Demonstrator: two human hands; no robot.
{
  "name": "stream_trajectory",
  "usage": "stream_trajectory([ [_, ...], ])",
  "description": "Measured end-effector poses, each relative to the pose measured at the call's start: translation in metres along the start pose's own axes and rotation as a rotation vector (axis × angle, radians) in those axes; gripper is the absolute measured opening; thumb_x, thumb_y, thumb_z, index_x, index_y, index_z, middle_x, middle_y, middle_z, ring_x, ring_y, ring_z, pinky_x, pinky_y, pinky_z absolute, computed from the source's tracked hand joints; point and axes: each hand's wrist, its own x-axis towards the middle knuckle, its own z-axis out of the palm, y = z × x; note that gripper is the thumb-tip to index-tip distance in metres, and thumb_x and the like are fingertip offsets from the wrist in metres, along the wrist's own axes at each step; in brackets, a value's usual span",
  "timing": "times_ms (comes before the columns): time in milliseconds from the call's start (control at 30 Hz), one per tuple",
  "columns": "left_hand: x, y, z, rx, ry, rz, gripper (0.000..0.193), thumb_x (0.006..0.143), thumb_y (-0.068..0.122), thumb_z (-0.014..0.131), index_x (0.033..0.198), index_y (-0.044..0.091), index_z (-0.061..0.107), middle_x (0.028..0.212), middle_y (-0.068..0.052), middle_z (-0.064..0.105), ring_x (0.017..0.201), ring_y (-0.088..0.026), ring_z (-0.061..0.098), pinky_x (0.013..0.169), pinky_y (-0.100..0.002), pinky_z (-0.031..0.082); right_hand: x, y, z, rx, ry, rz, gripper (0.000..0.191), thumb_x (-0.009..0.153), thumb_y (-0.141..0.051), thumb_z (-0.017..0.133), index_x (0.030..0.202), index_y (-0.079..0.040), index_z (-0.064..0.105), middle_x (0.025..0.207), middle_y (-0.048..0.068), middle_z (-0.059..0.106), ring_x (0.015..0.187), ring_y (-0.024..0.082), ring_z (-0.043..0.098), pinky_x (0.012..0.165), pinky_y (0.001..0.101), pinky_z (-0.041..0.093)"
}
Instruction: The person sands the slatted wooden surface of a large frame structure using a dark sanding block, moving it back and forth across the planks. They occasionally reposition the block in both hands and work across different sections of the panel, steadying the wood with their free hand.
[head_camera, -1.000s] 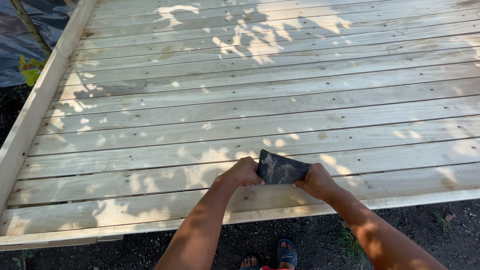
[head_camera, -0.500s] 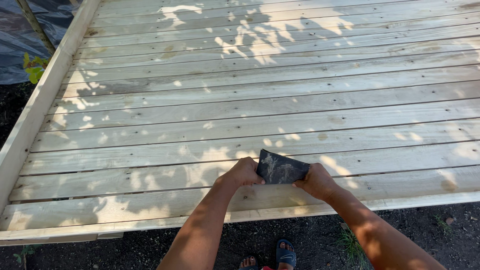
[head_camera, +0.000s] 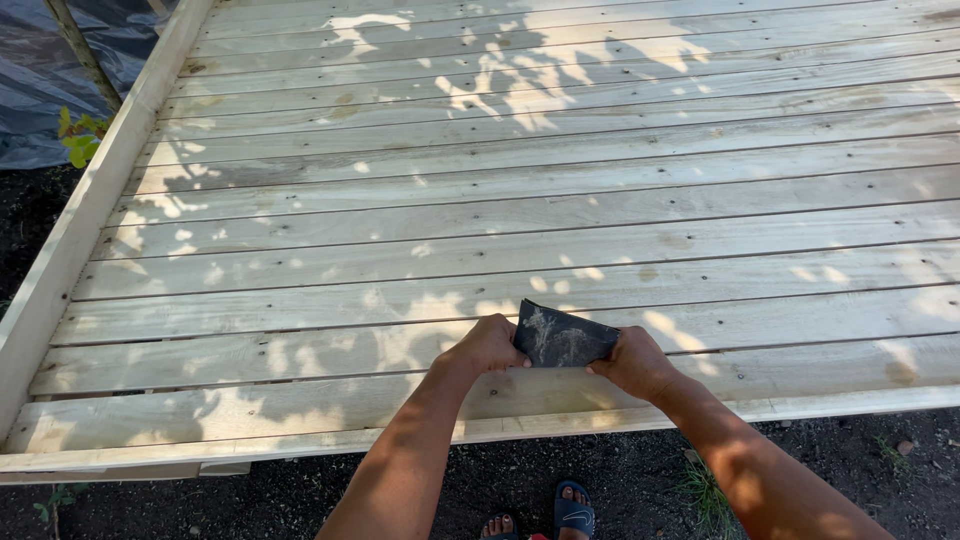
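A: Holding is the present state: the left hand and the right hand each pinch one end of a dark sheet of sandpaper, which spans the gap between them. Both hands are closed on the sheet, set apart by its width.

B: Location of the sheet?

A: It sits just above the near planks of the wooden deck, at about 6 o'clock in the view. Whether it touches the wood cannot be told. Its upper face carries pale dust smears.

B: Surroundings?

A: Black plastic sheeting lies at 10 o'clock beyond the deck's edge board, with a small green plant beside it. Dark soil runs along 6 o'clock, where the person's sandalled feet show below the deck edge.

B: Progress?

A: Judged from the dust on the sheet, some rubbing appears done. The planks look pale and bare throughout under dappled shade; no clear border between worked and unworked wood can be made out. By that reading, how much of the surface remains cannot be told.
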Motion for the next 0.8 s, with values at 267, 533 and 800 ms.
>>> stream_trajectory([
  [267,-0.002,0.006,0.014,0.099,0.045,0.09,0.03,0.069,0.015,0.093,0.095,0.005,0.082,0.071,-0.007,0.075,0.058,-0.012,0.067,0.058,-0.033,0.057,-0.019,0.017,-0.018,0.05,0.077,-0.015,0.025,0.077,-0.02,0.087,0.095,-0.005,0.079,0.082,0.011,0.079,0.077,0.024,0.076,0.077,0.0378,0.06],
  [533,-0.023,0.002,-0.02,-0.017,-0.123,0.075,0.026,0.071,0.011,0.091,0.092,-0.001,0.081,0.074,-0.012,0.076,0.059,-0.017,0.069,0.059,-0.037,0.058,-0.034,-0.036,-0.038,0.321,-0.107,-0.081,0.022,0.073,-0.014,0.087,0.093,-0.005,0.081,0.086,0.007,0.085,0.082,0.016,0.078,0.08,0.0356,0.061],
  [800,-0.08,0.043,-0.05,0.242,0.175,0.242,0.03,0.085,0.025,0.08,0.109,0.007,0.076,0.104,-0.011,0.076,0.095,-0.024,0.069,0.089,-0.041,0.055,-0.019,-0.044,-0.041,0.208,0.242,-0.188,0.028,0.081,-0.021,0.085,0.107,-0.012,0.08,0.105,0.008,0.08,0.098,0.022,0.073,0.088,0.0389,0.058],
])
